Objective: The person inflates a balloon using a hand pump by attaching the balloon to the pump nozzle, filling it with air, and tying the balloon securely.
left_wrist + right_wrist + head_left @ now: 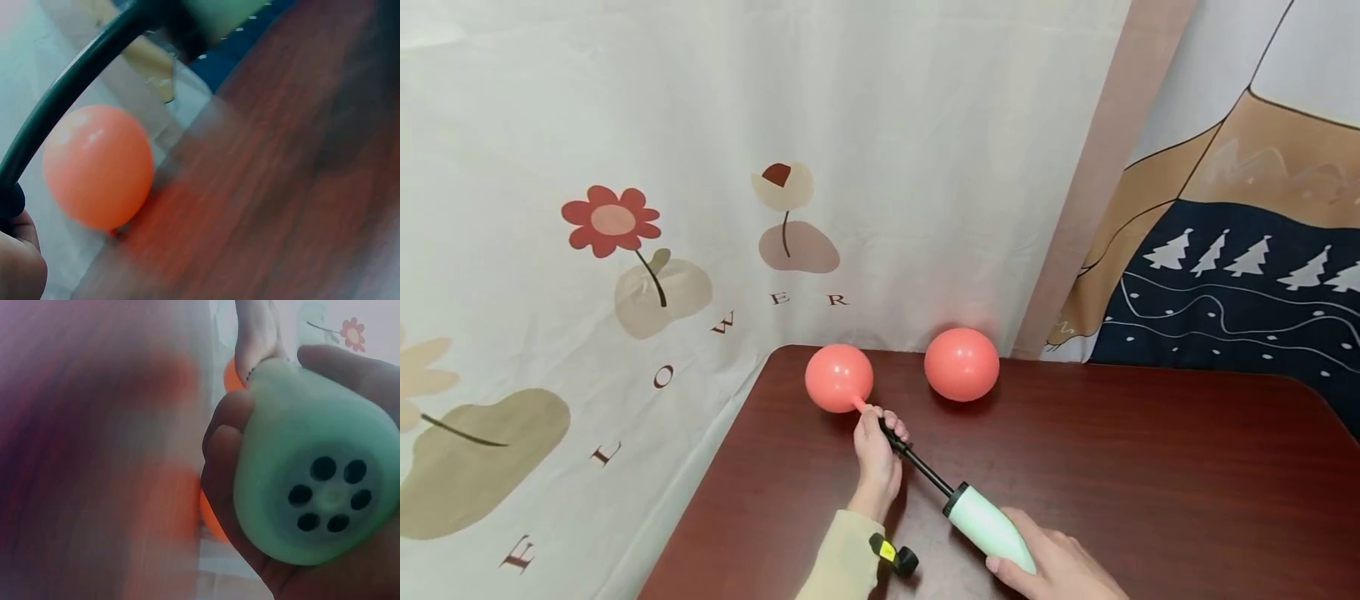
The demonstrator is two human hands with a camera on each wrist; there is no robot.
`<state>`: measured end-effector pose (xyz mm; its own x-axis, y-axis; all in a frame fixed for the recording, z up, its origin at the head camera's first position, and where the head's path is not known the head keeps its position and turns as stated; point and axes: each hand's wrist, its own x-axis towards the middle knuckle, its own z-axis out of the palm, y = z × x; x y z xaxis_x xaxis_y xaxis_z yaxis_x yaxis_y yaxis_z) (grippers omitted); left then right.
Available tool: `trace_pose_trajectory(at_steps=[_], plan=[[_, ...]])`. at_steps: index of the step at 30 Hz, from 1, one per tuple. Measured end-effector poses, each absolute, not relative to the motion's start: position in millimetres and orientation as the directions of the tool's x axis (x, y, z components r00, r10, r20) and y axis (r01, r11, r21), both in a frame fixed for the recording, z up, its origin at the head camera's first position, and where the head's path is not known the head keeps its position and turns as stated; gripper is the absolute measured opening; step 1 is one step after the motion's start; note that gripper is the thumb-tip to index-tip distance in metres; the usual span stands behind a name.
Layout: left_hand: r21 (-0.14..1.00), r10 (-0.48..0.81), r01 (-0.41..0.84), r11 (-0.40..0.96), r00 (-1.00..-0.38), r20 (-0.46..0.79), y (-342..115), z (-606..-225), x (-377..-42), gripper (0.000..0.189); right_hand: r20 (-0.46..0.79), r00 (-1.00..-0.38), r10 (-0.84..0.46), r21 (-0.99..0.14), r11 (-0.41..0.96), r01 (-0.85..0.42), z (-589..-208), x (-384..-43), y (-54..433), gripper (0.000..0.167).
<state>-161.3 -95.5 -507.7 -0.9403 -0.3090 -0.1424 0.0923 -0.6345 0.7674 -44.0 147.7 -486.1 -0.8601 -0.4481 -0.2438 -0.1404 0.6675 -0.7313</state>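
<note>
Far left on the worktop [1157, 467], the left coral balloon [837, 377] has its neck gripped by the fingers of the left hand [876, 450]; snug is best. Nearer and rightward, the pump [988, 523], gripped by the right hand [1062, 562], should stroke straight

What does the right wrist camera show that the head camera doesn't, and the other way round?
Only the right wrist view: the dark holes in the end of the green pump.
Only the head view: the pump's black rod, the left sleeve and the printed white trees.
Both: the pump, the right hand gripping it, parts of two balloons and a printed red flower.
</note>
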Motion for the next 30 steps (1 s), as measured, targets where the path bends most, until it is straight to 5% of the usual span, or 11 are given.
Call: trace_pose_trajectory(at_steps=[11,18,30], plan=[[0.788,-0.21,0.038,-0.615,-0.971,-0.117,-57.5,-508.0,-148.5,0.028,-0.103,-0.93,-0.354,-0.746,0.645,-0.163,-484.4,-56.5,119.8,0.06],[0.787,-0.244,0.047,-0.615,-0.961,-0.133,-71.8,-514.3,-153.4,0.029,-0.237,-0.892,-0.386,-0.793,0.607,-0.052,-494.9,-53.9,117.0,0.077],[0.759,-0.344,0.124,-0.64,-0.929,-0.138,-111.6,-507.1,-172.7,0.032,-0.339,-0.823,-0.457,-0.807,0.591,0.005,-502.3,-36.8,156.6,0.072]])
